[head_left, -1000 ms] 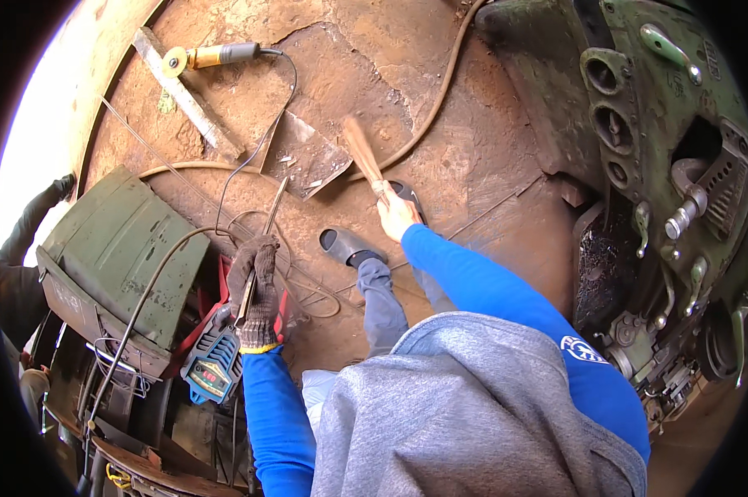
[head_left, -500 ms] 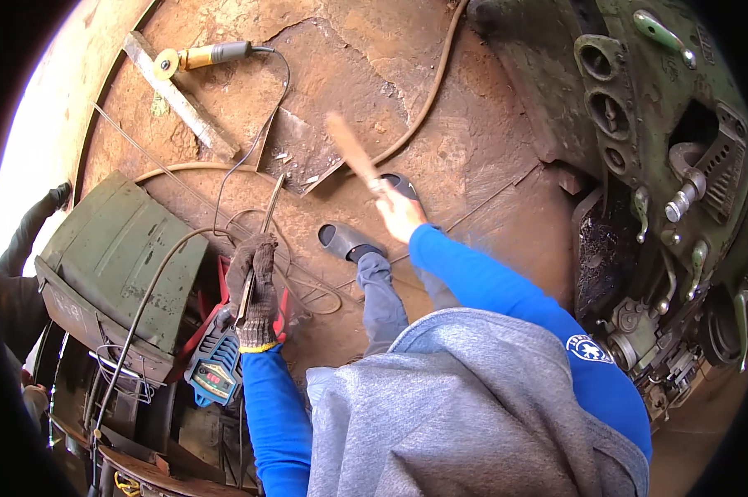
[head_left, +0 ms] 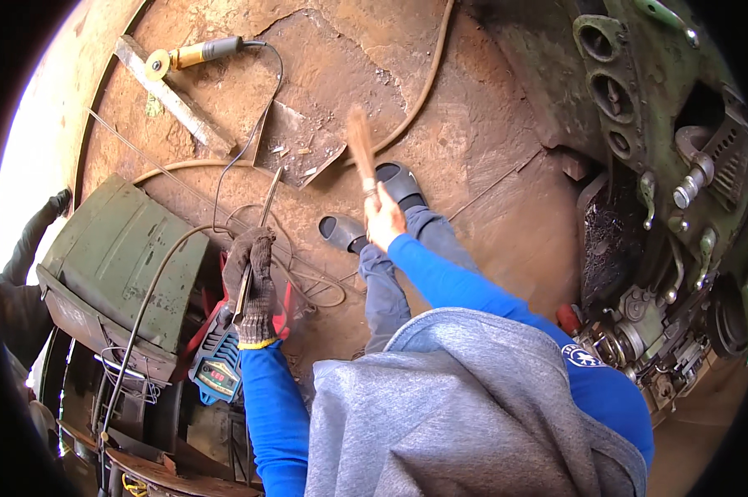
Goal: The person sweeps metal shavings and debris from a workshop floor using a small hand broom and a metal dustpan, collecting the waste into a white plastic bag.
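My left hand [head_left: 252,283], in a dark knitted glove, is closed around a thin metal rod [head_left: 262,219] that points up and away from me. Just below that hand sits a small blue and red box-shaped machine [head_left: 216,364] with cables running from it. My bare right hand [head_left: 384,222] grips a wooden-handled tool [head_left: 360,149], blurred and pointing upward, over a flat rusty metal plate [head_left: 307,149] on the floor. My two dark shoes [head_left: 374,207] stand on the rusty floor between the hands.
A yellow-handled angle grinder [head_left: 193,56] lies at the top left beside a grey metal bar [head_left: 175,99]. A green metal box [head_left: 117,265] stands at the left, another person's gloved hand [head_left: 34,240] beside it. A large green engine [head_left: 680,190] fills the right. A hose [head_left: 415,99] curves across the floor.
My right hand has swung the wooden-handled tool from tilted left over the plate to nearly upright. My left hand keeps the rod almost still.
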The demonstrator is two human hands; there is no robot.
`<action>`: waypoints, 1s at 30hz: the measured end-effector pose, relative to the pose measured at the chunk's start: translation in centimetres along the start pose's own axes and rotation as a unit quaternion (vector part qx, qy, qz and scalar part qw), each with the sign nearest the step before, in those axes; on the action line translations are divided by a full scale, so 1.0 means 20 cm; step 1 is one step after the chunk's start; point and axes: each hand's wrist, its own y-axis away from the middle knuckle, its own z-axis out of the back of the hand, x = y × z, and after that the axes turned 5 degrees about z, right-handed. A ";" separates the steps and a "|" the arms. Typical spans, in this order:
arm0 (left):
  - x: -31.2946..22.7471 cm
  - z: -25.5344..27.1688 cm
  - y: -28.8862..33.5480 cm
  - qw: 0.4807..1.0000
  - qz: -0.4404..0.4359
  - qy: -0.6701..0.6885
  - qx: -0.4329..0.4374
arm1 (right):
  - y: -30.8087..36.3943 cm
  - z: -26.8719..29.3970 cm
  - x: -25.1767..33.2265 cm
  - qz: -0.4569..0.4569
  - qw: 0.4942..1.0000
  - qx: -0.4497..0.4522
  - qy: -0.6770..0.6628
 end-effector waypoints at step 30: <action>-0.02 -0.01 -0.02 1.000 -0.023 0.009 -0.009 | -0.83 0.71 -0.18 0.139 0.966 -0.101 0.193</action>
